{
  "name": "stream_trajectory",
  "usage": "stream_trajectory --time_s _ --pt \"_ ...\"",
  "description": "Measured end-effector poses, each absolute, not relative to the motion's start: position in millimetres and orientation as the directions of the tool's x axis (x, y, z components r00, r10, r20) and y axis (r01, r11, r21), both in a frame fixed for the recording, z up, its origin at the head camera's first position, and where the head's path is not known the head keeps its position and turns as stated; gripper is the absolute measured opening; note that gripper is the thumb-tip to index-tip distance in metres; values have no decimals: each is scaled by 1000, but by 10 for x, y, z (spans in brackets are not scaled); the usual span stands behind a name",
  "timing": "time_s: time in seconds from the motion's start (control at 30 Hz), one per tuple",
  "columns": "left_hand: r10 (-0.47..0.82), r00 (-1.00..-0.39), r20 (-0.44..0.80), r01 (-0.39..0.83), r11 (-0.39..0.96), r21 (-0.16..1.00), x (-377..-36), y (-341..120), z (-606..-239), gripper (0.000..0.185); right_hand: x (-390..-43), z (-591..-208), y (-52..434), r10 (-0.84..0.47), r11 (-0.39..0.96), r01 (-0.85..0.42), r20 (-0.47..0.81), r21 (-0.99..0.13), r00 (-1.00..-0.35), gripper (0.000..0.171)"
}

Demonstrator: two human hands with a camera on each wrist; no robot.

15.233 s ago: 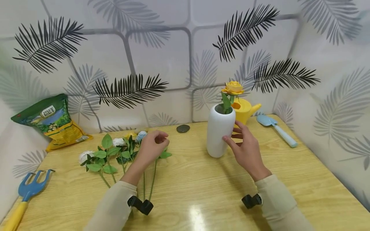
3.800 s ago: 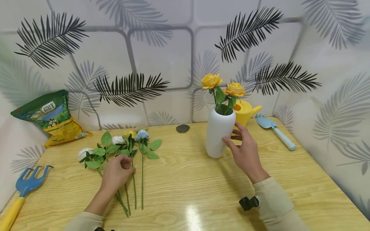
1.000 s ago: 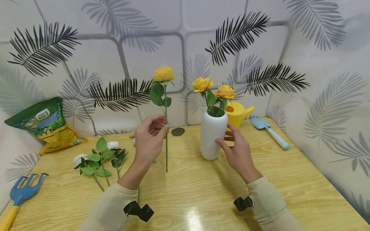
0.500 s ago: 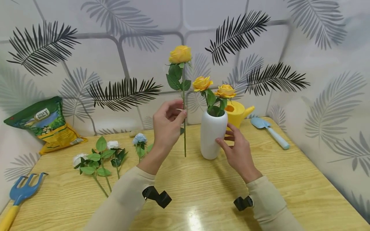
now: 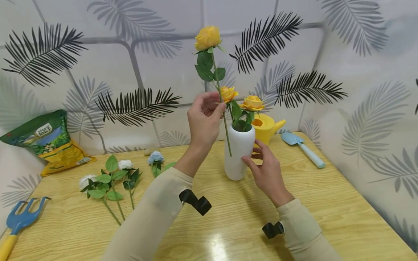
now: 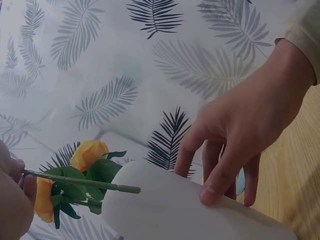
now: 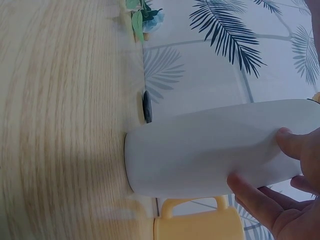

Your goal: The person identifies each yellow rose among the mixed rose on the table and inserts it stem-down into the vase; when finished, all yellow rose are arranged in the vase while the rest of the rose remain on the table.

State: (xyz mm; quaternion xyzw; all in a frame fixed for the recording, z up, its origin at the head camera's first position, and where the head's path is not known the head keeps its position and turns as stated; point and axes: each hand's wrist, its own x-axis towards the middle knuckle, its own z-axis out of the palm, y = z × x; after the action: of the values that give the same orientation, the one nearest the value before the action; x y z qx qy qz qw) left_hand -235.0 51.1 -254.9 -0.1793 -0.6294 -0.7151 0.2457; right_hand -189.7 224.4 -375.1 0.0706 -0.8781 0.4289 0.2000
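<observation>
My left hand point(image 5: 205, 119) pinches the green stem of a yellow rose point(image 5: 208, 38) between thumb and fingers. The rose leans left, its bloom high against the wall, and its bare stem end overlaps the upper front of a white vase point(image 5: 240, 159). In the left wrist view the stem point(image 6: 112, 186) crosses the vase near its mouth. Two other yellow roses point(image 5: 253, 103) stand in the vase, their lower stems hidden inside. The right hand point(image 5: 267, 170) holds the upright vase from its right side, thumb in front; the right wrist view shows its fingertips on the white wall point(image 7: 200, 150).
White roses point(image 5: 88, 181) and a blue rose point(image 5: 156, 157) lie at the left, partly behind my left arm. Behind the vase stands a yellow watering can point(image 5: 265, 127), with a blue trowel point(image 5: 305, 148) to its right. A hand fork point(image 5: 23, 219) and a green-yellow bag point(image 5: 55, 145) are far left.
Between the older frames, a second yellow rose came into the vase. The left hand then lifted a third from the table, moved it right and up, and tilted it. The right hand kept holding the vase.
</observation>
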Motion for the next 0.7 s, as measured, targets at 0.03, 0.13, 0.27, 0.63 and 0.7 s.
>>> stream_trajectory --time_s 0.03,0.13,0.27,0.63,0.7 --pt "-129 -812 569 581 -87 809 -2363 526 -2535 29 -1897 -3748 2243 48 622 -294 409 -726 -911 66" --pt "-139 -803 579 592 -89 801 -2393 569 -2497 29 -1897 -3744 2245 49 621 -289 404 -729 -913 67" --pt "-158 -790 592 608 -75 790 -2423 621 -2452 28 -1898 -3748 2249 48 624 -291 407 -725 -912 66" --pt "-243 -761 601 630 -59 774 -2534 712 -2381 26 -1900 -3766 2238 50 630 -298 420 -717 -906 67" --pt "-259 -759 597 629 -57 775 -2560 720 -2381 26 -1900 -3767 2238 51 631 -297 421 -717 -906 67"
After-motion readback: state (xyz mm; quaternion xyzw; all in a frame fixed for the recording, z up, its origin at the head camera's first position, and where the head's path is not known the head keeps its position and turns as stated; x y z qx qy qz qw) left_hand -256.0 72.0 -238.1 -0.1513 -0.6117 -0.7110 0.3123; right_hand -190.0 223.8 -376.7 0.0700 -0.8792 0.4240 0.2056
